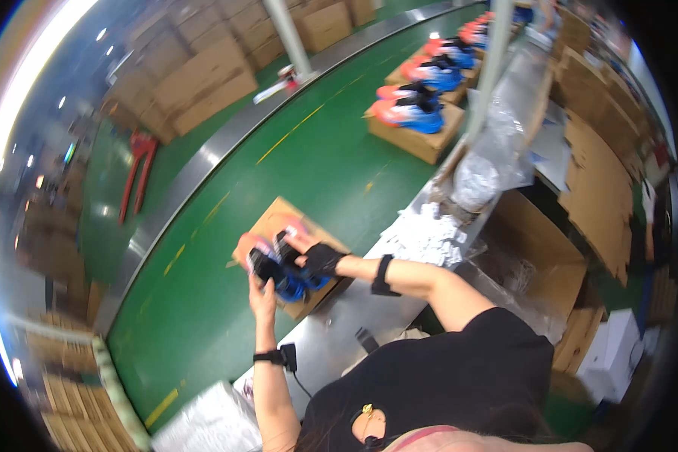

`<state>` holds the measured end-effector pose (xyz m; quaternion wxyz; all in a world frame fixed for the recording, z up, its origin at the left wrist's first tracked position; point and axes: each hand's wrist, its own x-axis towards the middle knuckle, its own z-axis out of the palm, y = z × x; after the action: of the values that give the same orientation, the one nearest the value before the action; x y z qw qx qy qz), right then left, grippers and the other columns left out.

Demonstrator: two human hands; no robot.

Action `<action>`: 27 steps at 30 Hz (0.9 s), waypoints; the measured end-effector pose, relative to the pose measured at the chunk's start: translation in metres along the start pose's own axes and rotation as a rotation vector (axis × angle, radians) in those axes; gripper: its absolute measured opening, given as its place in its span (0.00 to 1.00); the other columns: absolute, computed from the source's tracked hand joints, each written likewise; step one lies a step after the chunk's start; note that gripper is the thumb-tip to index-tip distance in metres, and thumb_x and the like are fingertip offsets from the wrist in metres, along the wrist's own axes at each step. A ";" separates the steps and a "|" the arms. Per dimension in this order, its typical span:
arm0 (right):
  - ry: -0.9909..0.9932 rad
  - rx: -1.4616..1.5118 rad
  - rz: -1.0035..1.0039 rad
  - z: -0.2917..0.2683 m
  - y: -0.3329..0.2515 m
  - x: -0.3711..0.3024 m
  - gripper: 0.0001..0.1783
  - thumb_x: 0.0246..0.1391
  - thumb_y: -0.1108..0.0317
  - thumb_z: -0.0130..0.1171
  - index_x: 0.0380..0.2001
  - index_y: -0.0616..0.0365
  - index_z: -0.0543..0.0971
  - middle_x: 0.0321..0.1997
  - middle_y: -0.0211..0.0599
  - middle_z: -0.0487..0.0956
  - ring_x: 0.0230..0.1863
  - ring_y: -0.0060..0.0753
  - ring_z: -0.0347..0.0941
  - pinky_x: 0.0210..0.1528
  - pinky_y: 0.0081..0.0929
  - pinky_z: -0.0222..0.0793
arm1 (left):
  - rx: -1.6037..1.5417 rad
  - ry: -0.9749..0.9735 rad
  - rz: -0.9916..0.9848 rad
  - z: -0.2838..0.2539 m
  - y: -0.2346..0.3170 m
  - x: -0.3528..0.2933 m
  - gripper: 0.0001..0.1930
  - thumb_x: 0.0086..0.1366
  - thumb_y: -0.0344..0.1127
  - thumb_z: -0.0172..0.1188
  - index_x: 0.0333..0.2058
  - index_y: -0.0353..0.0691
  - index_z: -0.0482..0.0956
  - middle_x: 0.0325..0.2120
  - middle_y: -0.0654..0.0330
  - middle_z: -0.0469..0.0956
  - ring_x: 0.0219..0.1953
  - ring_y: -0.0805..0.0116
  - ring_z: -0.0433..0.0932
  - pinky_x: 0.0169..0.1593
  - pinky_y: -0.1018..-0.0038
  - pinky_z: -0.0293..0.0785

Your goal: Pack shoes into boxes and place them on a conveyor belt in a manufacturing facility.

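Two shoes (266, 265) sit on the near box (279, 209), left hand (261, 297) holding the left one, right hand (322, 258) on the other, grip unclear, seemingly unfinished, with more shoes (418, 114) far right.

Coral, black and blue shoes (267, 265)
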<state>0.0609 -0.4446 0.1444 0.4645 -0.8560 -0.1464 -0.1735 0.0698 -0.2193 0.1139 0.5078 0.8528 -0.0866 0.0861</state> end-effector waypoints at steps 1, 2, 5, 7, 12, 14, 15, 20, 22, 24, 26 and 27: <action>-0.044 0.003 0.013 -0.006 -0.003 0.003 0.26 0.40 0.62 0.49 0.48 0.51 0.64 0.49 0.50 0.66 0.46 0.54 0.63 0.48 0.40 0.60 | 0.039 0.024 -0.027 0.002 -0.001 0.002 0.28 0.55 0.34 0.54 0.55 0.48 0.58 0.23 0.62 0.72 0.19 0.78 0.68 0.18 0.83 0.64; -0.088 0.008 0.032 -0.021 -0.006 0.009 0.26 0.40 0.62 0.49 0.47 0.50 0.65 0.49 0.50 0.66 0.47 0.53 0.63 0.49 0.40 0.59 | 0.020 0.001 -0.079 0.004 0.021 0.004 0.26 0.55 0.34 0.54 0.54 0.45 0.60 0.28 0.59 0.74 0.25 0.74 0.72 0.26 0.79 0.69; -0.149 -0.153 -0.018 -0.033 -0.002 0.023 0.27 0.38 0.59 0.53 0.46 0.49 0.66 0.47 0.47 0.67 0.46 0.50 0.64 0.47 0.38 0.62 | -0.024 -0.018 -0.088 -0.003 0.060 0.005 0.28 0.54 0.41 0.56 0.52 0.38 0.61 0.40 0.51 0.72 0.42 0.61 0.72 0.46 0.72 0.66; -0.036 -0.194 -0.128 -0.037 -0.010 0.036 0.25 0.40 0.62 0.55 0.46 0.47 0.68 0.47 0.42 0.68 0.45 0.46 0.66 0.45 0.35 0.64 | 0.089 0.093 -0.028 -0.009 0.068 0.005 0.28 0.52 0.39 0.58 0.52 0.41 0.62 0.45 0.48 0.68 0.47 0.52 0.67 0.50 0.68 0.63; -0.147 -0.410 -0.429 -0.027 0.007 0.050 0.20 0.42 0.61 0.55 0.44 0.42 0.71 0.38 0.36 0.74 0.36 0.43 0.71 0.36 0.31 0.69 | 0.219 0.120 0.154 -0.018 0.059 0.015 0.21 0.52 0.37 0.58 0.46 0.47 0.69 0.45 0.49 0.67 0.48 0.54 0.67 0.49 0.67 0.64; -0.156 -0.450 -0.479 -0.023 0.007 0.059 0.20 0.43 0.61 0.55 0.43 0.41 0.71 0.35 0.35 0.75 0.33 0.41 0.72 0.34 0.29 0.70 | 0.215 0.092 0.160 -0.020 0.051 0.021 0.18 0.52 0.36 0.58 0.44 0.47 0.72 0.44 0.50 0.69 0.47 0.55 0.68 0.48 0.68 0.65; -0.246 -0.371 -0.354 -0.023 0.005 0.070 0.18 0.43 0.60 0.55 0.41 0.41 0.73 0.33 0.36 0.75 0.31 0.40 0.73 0.32 0.29 0.70 | 0.186 0.095 0.163 -0.020 0.049 0.026 0.17 0.52 0.36 0.58 0.43 0.46 0.73 0.43 0.51 0.70 0.46 0.56 0.69 0.47 0.69 0.66; -0.473 -0.177 -0.072 -0.038 0.000 0.148 0.15 0.48 0.54 0.49 0.33 0.50 0.78 0.30 0.42 0.76 0.34 0.39 0.73 0.38 0.29 0.67 | 0.065 0.085 -0.062 -0.036 0.062 0.076 0.12 0.52 0.36 0.58 0.36 0.41 0.77 0.30 0.55 0.77 0.34 0.66 0.76 0.38 0.75 0.70; -0.565 -0.049 0.064 -0.040 -0.005 0.173 0.17 0.49 0.55 0.49 0.35 0.55 0.77 0.32 0.42 0.77 0.36 0.35 0.73 0.41 0.26 0.66 | -0.100 0.066 -0.054 -0.048 0.050 0.097 0.12 0.55 0.34 0.57 0.38 0.38 0.76 0.24 0.64 0.77 0.26 0.79 0.72 0.31 0.82 0.70; -0.582 0.024 0.119 -0.041 -0.008 0.184 0.17 0.49 0.56 0.50 0.36 0.56 0.77 0.33 0.41 0.77 0.36 0.33 0.73 0.41 0.24 0.66 | -0.061 0.004 -0.129 -0.053 0.051 0.103 0.13 0.55 0.36 0.57 0.38 0.38 0.76 0.24 0.66 0.77 0.25 0.82 0.71 0.28 0.84 0.70; -0.596 0.062 0.141 -0.038 -0.009 0.189 0.16 0.49 0.57 0.51 0.36 0.57 0.77 0.32 0.40 0.77 0.35 0.31 0.73 0.41 0.24 0.66 | -0.059 -0.042 -0.156 -0.053 0.052 0.101 0.13 0.55 0.36 0.57 0.38 0.38 0.76 0.22 0.66 0.76 0.25 0.82 0.71 0.27 0.84 0.70; -0.600 0.064 0.141 -0.037 -0.009 0.188 0.16 0.49 0.57 0.51 0.36 0.57 0.77 0.32 0.40 0.77 0.35 0.31 0.73 0.41 0.24 0.66 | -0.048 -0.055 -0.199 -0.051 0.055 0.096 0.13 0.55 0.36 0.57 0.38 0.38 0.76 0.23 0.64 0.77 0.26 0.81 0.72 0.29 0.83 0.70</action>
<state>0.2195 -0.4541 0.2511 0.4382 -0.8619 -0.2228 0.1243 0.1470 -0.2057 0.2075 0.5316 0.8468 -0.0172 0.0096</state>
